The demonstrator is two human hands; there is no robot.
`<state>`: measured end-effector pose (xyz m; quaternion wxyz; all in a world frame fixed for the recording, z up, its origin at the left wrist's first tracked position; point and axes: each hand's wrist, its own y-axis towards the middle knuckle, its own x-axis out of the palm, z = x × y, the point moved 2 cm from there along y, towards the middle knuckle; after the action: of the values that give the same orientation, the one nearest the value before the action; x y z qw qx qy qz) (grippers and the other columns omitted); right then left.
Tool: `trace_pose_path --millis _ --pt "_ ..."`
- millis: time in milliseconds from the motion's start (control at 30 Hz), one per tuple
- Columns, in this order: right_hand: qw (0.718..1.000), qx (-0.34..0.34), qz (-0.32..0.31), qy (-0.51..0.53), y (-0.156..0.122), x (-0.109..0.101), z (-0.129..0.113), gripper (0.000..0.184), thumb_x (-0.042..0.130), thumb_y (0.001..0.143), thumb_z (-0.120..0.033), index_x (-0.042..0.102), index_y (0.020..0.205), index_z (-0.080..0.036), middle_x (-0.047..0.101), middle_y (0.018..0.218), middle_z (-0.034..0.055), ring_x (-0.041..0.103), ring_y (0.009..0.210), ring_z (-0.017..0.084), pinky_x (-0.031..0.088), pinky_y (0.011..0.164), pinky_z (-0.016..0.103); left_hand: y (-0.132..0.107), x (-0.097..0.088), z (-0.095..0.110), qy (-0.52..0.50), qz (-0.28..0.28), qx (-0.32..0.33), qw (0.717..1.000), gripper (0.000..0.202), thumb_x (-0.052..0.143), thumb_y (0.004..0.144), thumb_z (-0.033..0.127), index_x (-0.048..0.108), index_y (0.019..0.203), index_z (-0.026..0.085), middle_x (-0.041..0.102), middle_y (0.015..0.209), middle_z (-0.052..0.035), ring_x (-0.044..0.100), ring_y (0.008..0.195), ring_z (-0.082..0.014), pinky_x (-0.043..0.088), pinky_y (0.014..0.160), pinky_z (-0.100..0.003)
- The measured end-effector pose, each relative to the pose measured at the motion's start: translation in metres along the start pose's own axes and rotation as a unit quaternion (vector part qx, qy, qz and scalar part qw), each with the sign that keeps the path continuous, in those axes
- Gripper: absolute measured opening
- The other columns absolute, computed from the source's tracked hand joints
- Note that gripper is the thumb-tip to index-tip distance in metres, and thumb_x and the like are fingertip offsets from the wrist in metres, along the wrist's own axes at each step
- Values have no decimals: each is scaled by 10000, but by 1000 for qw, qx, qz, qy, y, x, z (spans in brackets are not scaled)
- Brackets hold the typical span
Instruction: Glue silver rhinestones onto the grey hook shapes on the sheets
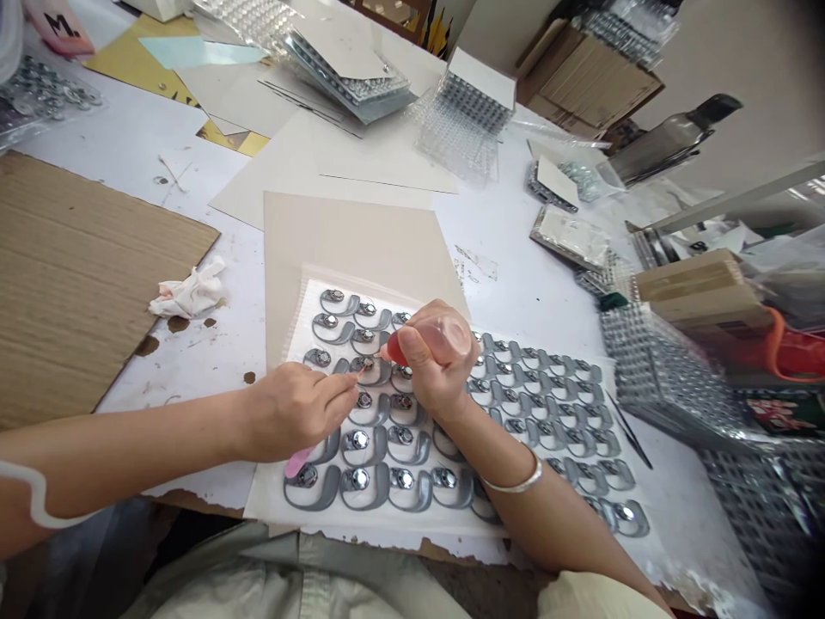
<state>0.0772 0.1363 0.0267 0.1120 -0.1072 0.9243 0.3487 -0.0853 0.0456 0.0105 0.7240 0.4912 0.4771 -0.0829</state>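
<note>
A clear blister sheet (567, 404) with rows of grey curved hooks, each with a shiny round stud, lies on the white table in front of me. My left hand (296, 408) is closed in a pinch over one hook near the sheet's middle left, holding a thin pink-ended tool (300, 462) whose tip meets a stud (367, 364). My right hand (435, 357) is wrapped round a small soft bottle with a red cap (396, 348), tilted toward the same stud. A silver bangle (519, 484) sits on my right wrist.
A brown cardboard sheet (77, 275) lies at the left, with a crumpled stained tissue (190, 294) and dark spots beside it. Beige card (351, 236) lies under the blister sheet. Stacks of studded trays (464, 120), boxes and bags crowd the far and right sides.
</note>
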Motion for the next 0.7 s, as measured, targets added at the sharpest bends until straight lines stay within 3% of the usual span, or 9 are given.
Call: trace_pose_path --millis 433,700 --pt "999 -32 -18 -22 -3 -3 -2 134 642 773 -181 559 669 -200 565 603 5 527 553 134 464 486 296 -3 -2 -10 -80 -3 -28 996 169 458 861 57 543 1006 71 708 884 -110 691 699 -153 569 496 -219" --pt "996 -81 -18 -33 -1 -3 -7 122 648 754 -155 560 682 -197 559 600 5 501 542 128 438 470 286 -4 -2 -12 -122 6 -57 991 188 480 818 44 543 987 95 707 862 -89 685 680 -126 574 532 -190"
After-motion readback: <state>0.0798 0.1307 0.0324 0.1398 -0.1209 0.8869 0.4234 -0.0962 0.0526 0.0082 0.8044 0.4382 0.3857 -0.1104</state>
